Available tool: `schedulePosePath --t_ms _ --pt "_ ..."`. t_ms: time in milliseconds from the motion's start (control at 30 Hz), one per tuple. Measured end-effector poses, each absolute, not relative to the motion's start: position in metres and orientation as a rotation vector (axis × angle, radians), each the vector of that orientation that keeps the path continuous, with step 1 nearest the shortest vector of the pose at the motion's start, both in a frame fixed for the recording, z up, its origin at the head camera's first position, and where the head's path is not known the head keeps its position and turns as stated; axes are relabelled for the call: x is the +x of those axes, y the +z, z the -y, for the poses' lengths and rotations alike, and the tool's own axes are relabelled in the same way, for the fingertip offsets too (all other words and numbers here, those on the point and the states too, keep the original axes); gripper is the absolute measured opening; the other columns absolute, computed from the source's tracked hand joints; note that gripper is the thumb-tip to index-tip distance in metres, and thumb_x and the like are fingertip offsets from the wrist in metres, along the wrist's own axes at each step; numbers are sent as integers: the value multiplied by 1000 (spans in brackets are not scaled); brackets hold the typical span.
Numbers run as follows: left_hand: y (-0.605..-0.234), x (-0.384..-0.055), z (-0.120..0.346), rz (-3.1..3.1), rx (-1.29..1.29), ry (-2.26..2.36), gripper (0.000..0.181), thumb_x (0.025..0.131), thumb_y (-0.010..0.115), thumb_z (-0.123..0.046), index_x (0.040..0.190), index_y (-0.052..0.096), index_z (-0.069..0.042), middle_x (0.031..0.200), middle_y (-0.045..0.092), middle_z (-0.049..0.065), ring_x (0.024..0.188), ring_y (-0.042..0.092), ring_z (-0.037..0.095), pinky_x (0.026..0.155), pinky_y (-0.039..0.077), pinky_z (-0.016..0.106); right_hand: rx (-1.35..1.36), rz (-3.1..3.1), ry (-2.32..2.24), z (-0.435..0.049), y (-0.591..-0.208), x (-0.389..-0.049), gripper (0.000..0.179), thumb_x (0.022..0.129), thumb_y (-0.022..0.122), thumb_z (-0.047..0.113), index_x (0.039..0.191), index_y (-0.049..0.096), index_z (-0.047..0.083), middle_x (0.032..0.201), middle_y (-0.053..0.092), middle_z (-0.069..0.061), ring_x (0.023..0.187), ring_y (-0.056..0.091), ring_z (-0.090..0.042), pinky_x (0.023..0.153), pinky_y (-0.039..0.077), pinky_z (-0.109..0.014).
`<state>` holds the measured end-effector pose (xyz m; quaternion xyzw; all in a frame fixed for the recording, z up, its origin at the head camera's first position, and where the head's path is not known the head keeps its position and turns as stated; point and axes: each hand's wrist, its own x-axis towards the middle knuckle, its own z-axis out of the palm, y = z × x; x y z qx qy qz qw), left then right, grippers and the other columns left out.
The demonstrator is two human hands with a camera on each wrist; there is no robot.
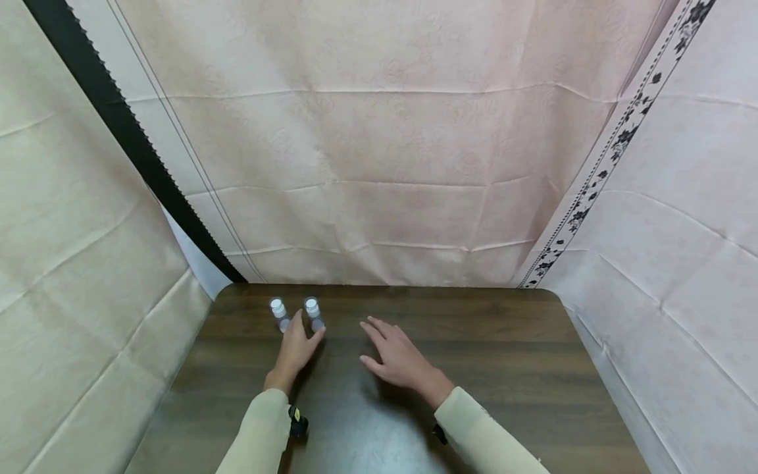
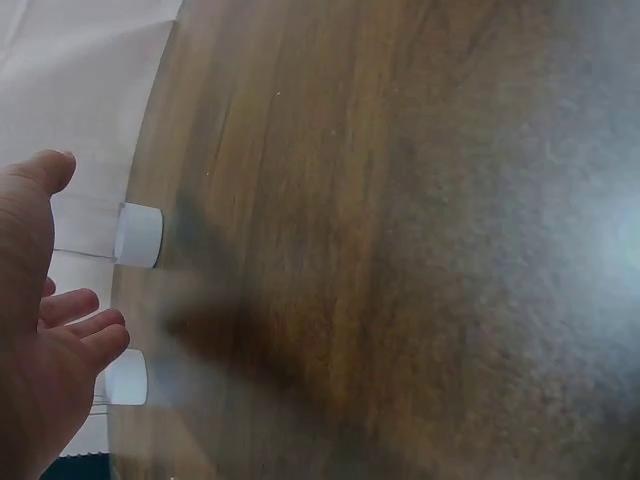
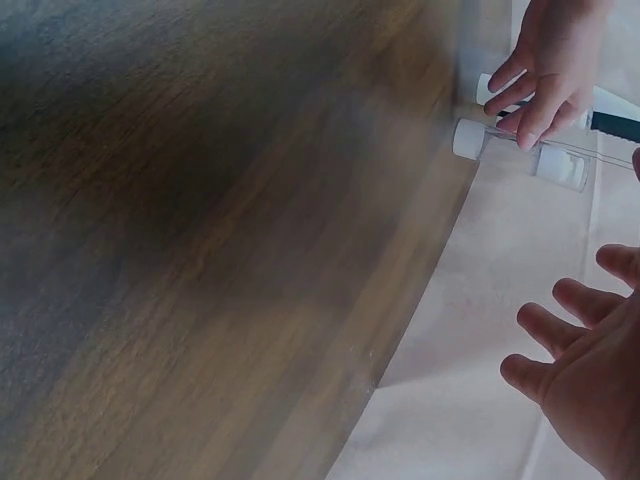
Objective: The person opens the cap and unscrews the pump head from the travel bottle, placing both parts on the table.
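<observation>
Two small clear bottles with white caps stand side by side near the table's far edge, a left bottle (image 1: 279,311) and a right bottle (image 1: 313,309). Between them reaches my left hand (image 1: 298,350), its thumb at the right bottle and its fingertips beside the left one, none curled round either. White ends of the right bottle (image 2: 139,236) and left bottle (image 2: 127,378) show past the thumb and fingers in the left wrist view. My right hand (image 1: 401,355) is over the table to the right, fingers spread and holding nothing; the right wrist view shows its fingers (image 3: 550,330) apart.
The brown wooden table (image 1: 509,349) has rounded far corners. Behind it hangs a pale cloth (image 1: 385,145), with more cloth at both sides. A black band (image 1: 118,122) runs down the left cloth, and a floral strip (image 1: 622,141) down the right.
</observation>
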<state>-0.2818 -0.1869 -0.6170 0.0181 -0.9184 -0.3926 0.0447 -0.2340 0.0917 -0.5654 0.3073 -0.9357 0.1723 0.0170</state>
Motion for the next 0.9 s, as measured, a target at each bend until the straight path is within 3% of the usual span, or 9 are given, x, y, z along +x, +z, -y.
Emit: schedulePosePath --t_ms 267,600,900 --pt "-624 -291 193 2766 104 -1278 79 97 73 -30 150 34 13 147 47 38 138 46 51 114 39 61 971 2940 520 -83 -571 -238 69 106 48 53 163 31 17 168 33 -9 152 37 -27 122 33 -55" --pt "-626 -301 191 2716 145 -1429 69 98 71 -22 150 38 9 146 52 33 136 52 47 111 45 57 952 2949 546 -76 -584 -239 69 106 48 52 163 31 17 167 34 -8 152 38 -26 121 34 -55" --pt "-626 -303 185 2635 115 -1411 49 97 72 -12 135 54 12 129 64 34 123 62 46 103 51 56 920 2970 620 -81 -582 -235 68 107 49 50 163 29 18 168 33 -9 153 36 -25 121 33 -56"
